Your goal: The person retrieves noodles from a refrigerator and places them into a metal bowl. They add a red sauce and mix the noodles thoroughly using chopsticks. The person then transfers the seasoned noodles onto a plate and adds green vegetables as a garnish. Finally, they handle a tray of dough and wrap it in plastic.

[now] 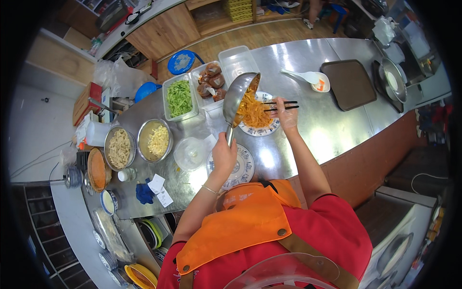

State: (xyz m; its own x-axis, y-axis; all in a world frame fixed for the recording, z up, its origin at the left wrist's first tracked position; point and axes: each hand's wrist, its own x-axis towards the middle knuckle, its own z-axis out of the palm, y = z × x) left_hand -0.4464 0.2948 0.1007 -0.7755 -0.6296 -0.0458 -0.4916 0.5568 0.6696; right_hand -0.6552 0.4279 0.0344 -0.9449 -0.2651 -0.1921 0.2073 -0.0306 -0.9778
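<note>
My left hand grips the handle of a large steel ladle-like bowl, tilted over a patterned white plate. Orange noodle-like strands lie heaped on that plate, partly hidden behind the tilted bowl. In my right hand is a pair of black chopsticks, their tips at the strands. A thin clear glove seems to cover this hand. A second patterned plate sits nearer my body, partly beneath my left forearm.
Left of the plates stand shredded green vegetable in a plastic tub, wrapped brown items in another, and steel bowls of pale food. A clear plastic bowl is near my left arm. Rightward are a small dish and brown tray.
</note>
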